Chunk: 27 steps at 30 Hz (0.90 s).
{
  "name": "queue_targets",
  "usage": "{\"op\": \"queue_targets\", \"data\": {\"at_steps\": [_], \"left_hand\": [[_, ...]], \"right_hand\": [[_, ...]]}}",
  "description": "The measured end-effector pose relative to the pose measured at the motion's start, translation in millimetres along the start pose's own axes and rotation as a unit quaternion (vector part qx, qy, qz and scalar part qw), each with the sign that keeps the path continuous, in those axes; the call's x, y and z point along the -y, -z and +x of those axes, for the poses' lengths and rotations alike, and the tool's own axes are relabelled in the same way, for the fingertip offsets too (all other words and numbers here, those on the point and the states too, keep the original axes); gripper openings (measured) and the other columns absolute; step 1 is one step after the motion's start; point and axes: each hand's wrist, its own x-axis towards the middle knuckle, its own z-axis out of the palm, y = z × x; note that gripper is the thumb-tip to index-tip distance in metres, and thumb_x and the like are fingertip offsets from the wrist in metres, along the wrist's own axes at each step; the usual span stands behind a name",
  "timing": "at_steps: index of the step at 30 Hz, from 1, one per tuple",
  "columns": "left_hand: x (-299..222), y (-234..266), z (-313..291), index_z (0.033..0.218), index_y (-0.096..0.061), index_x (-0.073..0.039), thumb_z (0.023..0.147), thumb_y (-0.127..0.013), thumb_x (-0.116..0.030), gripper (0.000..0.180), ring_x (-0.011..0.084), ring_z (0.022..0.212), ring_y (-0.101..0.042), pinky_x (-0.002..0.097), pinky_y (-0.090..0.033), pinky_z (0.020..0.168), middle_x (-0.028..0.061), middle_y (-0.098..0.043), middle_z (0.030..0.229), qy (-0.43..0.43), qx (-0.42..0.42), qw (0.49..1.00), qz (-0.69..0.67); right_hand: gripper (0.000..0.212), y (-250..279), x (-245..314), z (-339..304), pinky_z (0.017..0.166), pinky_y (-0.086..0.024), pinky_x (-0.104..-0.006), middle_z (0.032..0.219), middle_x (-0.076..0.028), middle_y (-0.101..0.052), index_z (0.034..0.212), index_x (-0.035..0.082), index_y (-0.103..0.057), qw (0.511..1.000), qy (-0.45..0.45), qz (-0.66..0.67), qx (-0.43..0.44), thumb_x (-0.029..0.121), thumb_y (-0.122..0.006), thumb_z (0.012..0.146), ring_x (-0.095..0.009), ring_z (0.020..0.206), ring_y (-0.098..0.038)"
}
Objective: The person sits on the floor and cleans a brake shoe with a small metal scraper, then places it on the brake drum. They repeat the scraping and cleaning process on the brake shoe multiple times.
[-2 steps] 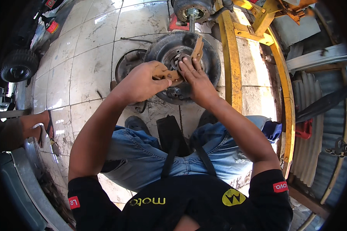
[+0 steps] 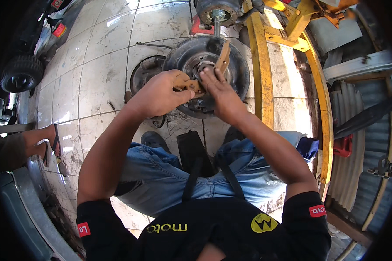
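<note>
My left hand (image 2: pixel 163 92) is closed around the near left end of a curved brown brake shoe (image 2: pixel 223 57). The shoe is raised above a round dark metal brake drum (image 2: pixel 172 58) on the floor, and its far end points up to the right. My right hand (image 2: pixel 224 93) presses its fingers, held close together, on the middle of the shoe. A small dark edge shows at those fingertips; what lies under them is hidden. Left of the drum, partly behind my left hand, is a round dark backing plate (image 2: pixel 137 76).
A yellow metal frame (image 2: pixel 262 69) stands close on the right. Beyond the drum is a hub on an axle (image 2: pixel 217 19). A small black tyre (image 2: pixel 21 74) and another person's foot (image 2: pixel 55 141) are at left. A black pouch (image 2: pixel 194 150) hangs between my knees.
My right hand has slid slightly toward me along the brake shoe, its fingertips drawn back a little. The left hand keeps its hold, almost unmoved.
</note>
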Motion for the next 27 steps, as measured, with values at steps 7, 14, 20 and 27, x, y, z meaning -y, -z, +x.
{"op": "queue_targets", "data": {"at_steps": [7,14,20,27], "left_hand": [[-4.6,1.4,1.0,0.112,-0.064,0.004,0.091,-0.07,-0.019,0.032,0.0174,0.092,-0.063,0.0323,-0.05,0.085,0.0124,-0.069,0.099,0.024,0.026,0.998,0.048],[2.4,2.9,3.0,0.112,-0.064,0.004,0.091,-0.066,-0.016,0.029,0.0174,0.09,-0.063,0.0325,-0.05,0.085,0.0124,-0.069,0.096,0.003,0.012,1.0,0.008],[14.7,-1.7,7.4,0.106,-0.064,0.006,0.088,-0.063,-0.02,0.031,0.0294,0.084,-0.066,0.0378,-0.051,0.081,0.0206,-0.069,0.091,-0.033,-0.025,0.999,0.019],[14.5,-1.1,13.0,0.106,-0.064,0.006,0.088,-0.058,-0.018,0.03,0.0246,0.08,-0.064,0.0354,-0.05,0.076,0.0171,-0.067,0.088,0.001,-0.028,0.999,0.037]], "right_hand": [[0.068,-2.5,-12.9,0.9,0.118,-0.029,-0.053,0.158,-0.018,-0.036,0.153,0.005,-0.035,0.995,-0.046,-0.089,0.028,0.0,-0.051,0.087,-0.04,0.147,-0.032],[0.064,-4.7,-21.7,6.4,0.118,-0.029,-0.0538,0.16,-0.014,-0.032,0.154,0.008,-0.034,0.99,-0.034,-0.137,0.029,0.006,-0.049,0.091,-0.042,0.147,-0.029],[0.067,-14.5,-12.6,2.9,0.118,-0.027,-0.0571,0.162,-0.012,-0.03,0.155,0.009,-0.031,0.999,-0.016,-0.031,0.006,0.005,-0.049,0.09,-0.04,0.149,-0.026],[0.067,-14.7,-7.0,0.5,0.12,-0.025,-0.0524,0.163,-0.014,-0.027,0.155,0.01,-0.033,0.996,-0.068,-0.06,0.018,0.002,-0.05,0.09,-0.042,0.15,-0.023]]}}
